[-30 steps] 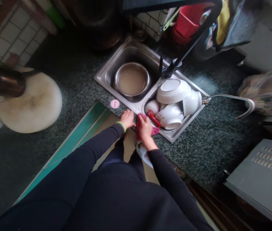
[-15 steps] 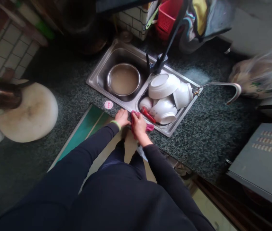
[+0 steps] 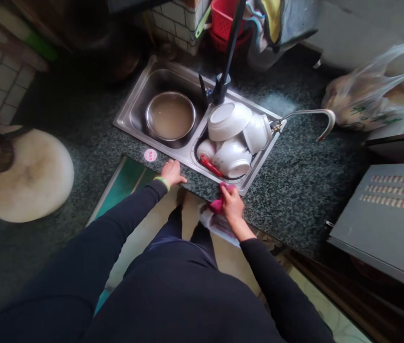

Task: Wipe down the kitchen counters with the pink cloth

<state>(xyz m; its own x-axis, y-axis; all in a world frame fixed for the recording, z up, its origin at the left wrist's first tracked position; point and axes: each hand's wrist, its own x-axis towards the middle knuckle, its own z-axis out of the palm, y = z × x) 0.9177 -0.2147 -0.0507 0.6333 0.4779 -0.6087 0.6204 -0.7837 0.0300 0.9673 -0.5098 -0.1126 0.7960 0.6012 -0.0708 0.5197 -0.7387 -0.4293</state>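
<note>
My right hand [image 3: 233,206] grips a pink cloth [image 3: 218,206] at the counter's front edge, just below the right basin of the sink [image 3: 191,153]. Part of the cloth hangs over the edge. My left hand [image 3: 172,173] rests on the counter edge below the left basin, holding nothing, its thumb apart from the fingers. In the right basin, white bowls [image 3: 229,121] are piled in a rack, with a red-handled item [image 3: 211,165] beside them. A metal bowl of cloudy water [image 3: 170,116] sits in the left basin.
A black faucet [image 3: 219,90] rises behind the sink, and a curved metal spout [image 3: 325,114] stands at its right corner. On the left lies a round chopping board [image 3: 44,176]. To the right are a plastic bag [image 3: 362,102] and a grey metal box [image 3: 384,224].
My right hand has slid the pink cloth rightward along the counter edge, away from my left hand. My left hand stays on the edge while the view has shifted slightly.
</note>
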